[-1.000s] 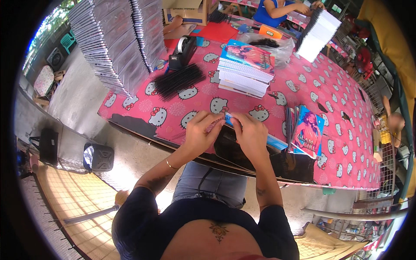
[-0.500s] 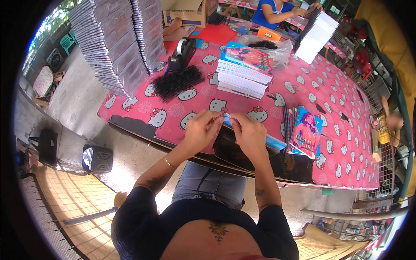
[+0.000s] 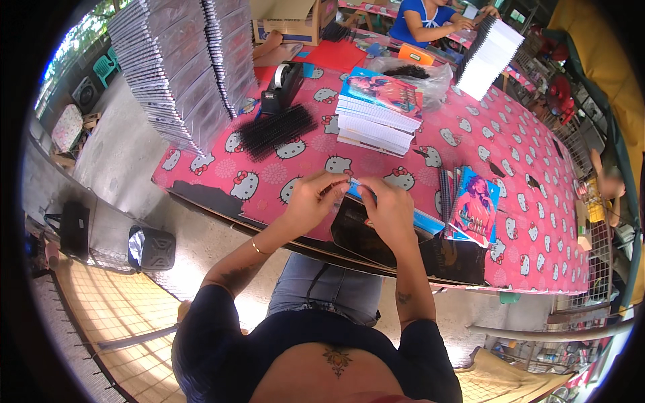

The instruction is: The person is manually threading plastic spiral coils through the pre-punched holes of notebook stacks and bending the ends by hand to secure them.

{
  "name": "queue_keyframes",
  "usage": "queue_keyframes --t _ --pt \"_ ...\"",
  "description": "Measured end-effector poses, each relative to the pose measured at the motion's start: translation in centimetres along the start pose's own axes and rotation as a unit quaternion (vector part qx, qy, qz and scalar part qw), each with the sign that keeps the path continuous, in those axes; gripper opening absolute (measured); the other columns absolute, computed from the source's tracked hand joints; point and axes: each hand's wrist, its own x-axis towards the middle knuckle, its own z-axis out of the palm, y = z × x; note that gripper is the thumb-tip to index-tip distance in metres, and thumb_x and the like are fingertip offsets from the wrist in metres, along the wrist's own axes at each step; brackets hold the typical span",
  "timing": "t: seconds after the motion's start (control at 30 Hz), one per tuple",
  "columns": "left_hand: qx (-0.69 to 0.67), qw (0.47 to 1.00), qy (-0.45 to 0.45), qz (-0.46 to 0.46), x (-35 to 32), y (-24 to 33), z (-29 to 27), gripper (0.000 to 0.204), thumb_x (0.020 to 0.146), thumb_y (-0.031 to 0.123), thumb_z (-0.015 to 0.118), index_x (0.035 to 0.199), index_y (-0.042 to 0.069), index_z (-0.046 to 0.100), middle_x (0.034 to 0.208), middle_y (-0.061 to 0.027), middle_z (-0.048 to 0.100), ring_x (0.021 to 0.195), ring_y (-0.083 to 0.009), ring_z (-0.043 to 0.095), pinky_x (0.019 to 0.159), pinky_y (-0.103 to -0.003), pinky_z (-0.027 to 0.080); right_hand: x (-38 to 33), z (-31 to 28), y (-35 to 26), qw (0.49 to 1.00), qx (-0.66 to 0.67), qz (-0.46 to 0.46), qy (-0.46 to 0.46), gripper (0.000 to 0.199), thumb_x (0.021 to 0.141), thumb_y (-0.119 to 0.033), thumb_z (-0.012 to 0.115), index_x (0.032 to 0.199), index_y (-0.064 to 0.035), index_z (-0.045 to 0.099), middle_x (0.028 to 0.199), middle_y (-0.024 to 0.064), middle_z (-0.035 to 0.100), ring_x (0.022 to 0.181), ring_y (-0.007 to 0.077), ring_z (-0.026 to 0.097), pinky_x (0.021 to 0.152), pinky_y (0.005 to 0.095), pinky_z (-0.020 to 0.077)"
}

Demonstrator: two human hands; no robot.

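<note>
Left hand (image 3: pixel 317 198) has edged slightly upward at the wrist since 1 second ago, otherwise barely any change. Its fingers bunch together at a blue strip's (image 3: pixel 428 221) upper end, can't tell what they've got; right hand (image 3: pixel 392 205) pinches the strip, which slants along the bench (image 3: pixel 531 201) edge. Spiral notebooks (image 3: pixel 476 208) sit just right; farther out, black coils (image 3: pixel 277 132) and a notebook stack (image 3: pixel 376 121).

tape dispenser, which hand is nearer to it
Left. The left hand is on the tape dispenser's near side, slightly right; the right hand is also on that side, but farther right.
</note>
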Motion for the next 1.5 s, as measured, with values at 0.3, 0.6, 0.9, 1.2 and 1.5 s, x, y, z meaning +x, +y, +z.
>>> queue_keyframes --t 0.3,0.6,0.9,1.2,1.5 --pt "0.009 0.994 -0.082 0.074 2.0 -0.5 -1.0 0.024 0.089 0.008 0.070 0.111 0.001 0.065 0.092 -0.0157 0.063 0.079 -0.0337 0.066 0.065 -0.040 0.052 0.0 -0.9 -0.4 0.999 0.028 -0.003 -0.039 0.012 0.087 -0.012 0.071 0.098 -0.0077 0.069 0.087 0.0108 0.069 0.076 0.0341 0.068 0.066 0.0437 0.0531" --pt "0.070 0.972 -0.185 0.126 4.5 -0.7 -1.5 0.020 0.090 0.018 0.071 0.101 0.005 0.062 0.090 -0.0132 0.060 0.080 -0.0363 0.063 0.064 -0.046 0.049 0.7 -1.4 1.6 0.991 0.109 -0.065 -0.038 0.017 0.084 -0.003 0.071 0.101 -0.0009 0.070 0.102 0.0139 0.067 0.083 0.0374 0.067 0.072 0.0453 0.0538" --pt "0.214 0.929 -0.258 0.160 5.2 -1.0 -1.6 0.035 0.096 0.036 0.062 0.109 0.005 0.063 0.108 -0.0119 0.061 0.101 -0.0327 0.060 0.080 -0.046 0.047 -0.7 -3.2 0.4 0.996 -0.027 0.040 -0.079 0.016 0.089 -0.016 0.069 0.104 -0.0090 0.072 0.093 0.0108 0.068 0.081 0.0363 0.066 0.069 0.0451 0.0510" --pt "0.389 0.897 -0.117 0.175 -3.3 -1.0 2.9 0.085 0.092 0.057 0.056 0.148 -0.004 0.040 0.159 -0.0229 0.034 0.148 -0.0380 0.031 0.113 -0.068 0.020 -0.9 -2.8 1.2 0.998 -0.025 0.024 -0.054 0.016 0.092 -0.021 0.067 0.104 -0.0131 0.073 0.086 0.0108 0.069 0.077 0.0359 0.067 0.067 0.0457 0.0514" --pt "0.351 0.912 -0.132 0.167 -3.9 -1.3 3.7 0.090 0.086 0.056 0.063 0.148 -0.005 0.039 0.158 -0.0273 0.032 0.150 -0.0434 0.025 0.114 -0.072 0.012 -3.7 -5.5 1.8 0.992 -0.104 0.015 -0.065 0.029 0.088 -0.018 0.069 0.117 -0.0140 0.070 0.090 0.0118 0.071 0.079 0.0358 0.068 0.069 0.0466 0.0527"
